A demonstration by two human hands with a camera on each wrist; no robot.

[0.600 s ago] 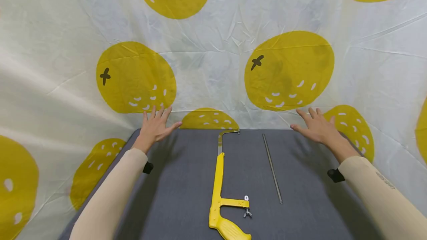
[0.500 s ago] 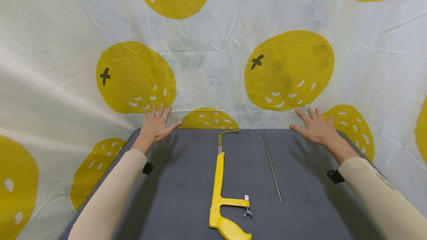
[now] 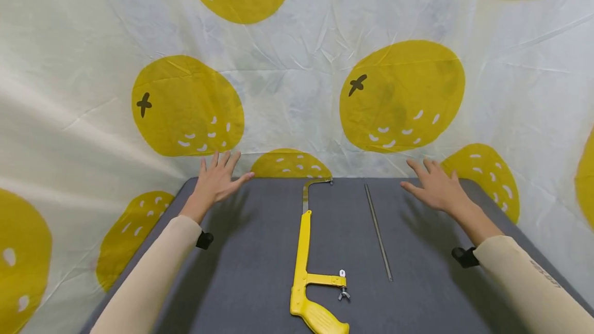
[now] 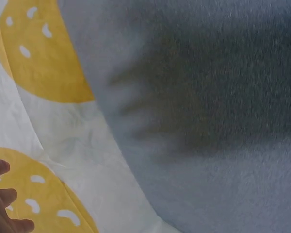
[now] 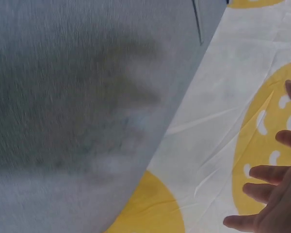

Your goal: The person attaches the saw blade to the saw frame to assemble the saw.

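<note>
A yellow hacksaw frame (image 3: 302, 251) lies on the dark grey table, its handle toward me and its bent metal end at the far edge. A wing nut (image 3: 344, 294) sits on its short arm, and no blade spans the frame. To its right lies a thin, straight grey hacksaw blade (image 3: 378, 232), apart from it. My left hand (image 3: 216, 182) hovers above the table left of the frame, fingers spread, holding nothing. Right of the blade, my right hand (image 3: 435, 185) is likewise raised with spread fingers and touches nothing. In the right wrist view its fingers (image 5: 269, 173) show at the edge.
A grey cloth-covered table (image 3: 250, 272) spreads under both hands. White fabric with yellow fruit shapes (image 3: 287, 107) hangs behind and along both sides. A black wrist camera (image 3: 465, 257) pokes out from under the right sleeve, another (image 3: 204, 240) under the left.
My right hand has lowered slightly and shifted a little left. The left hand stays nearly in place, and the hacksaw frame and blade lie as before.
</note>
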